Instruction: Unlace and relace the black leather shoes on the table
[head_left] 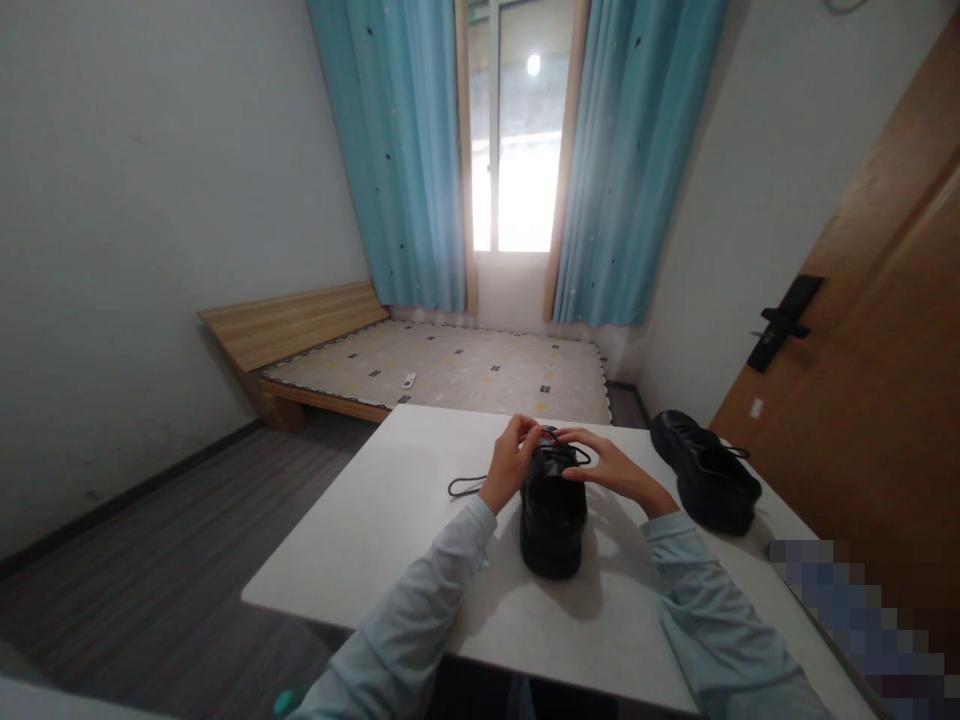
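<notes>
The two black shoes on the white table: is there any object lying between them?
No. In the head view, only the right hand and its sleeve cross the bare table between the near shoe and the far shoe.

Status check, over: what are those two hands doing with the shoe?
Left hand and right hand both pinching laces at the black shoe. Shoe upright on white table. Second shoe off right, clear. Nothing in the way.
</notes>
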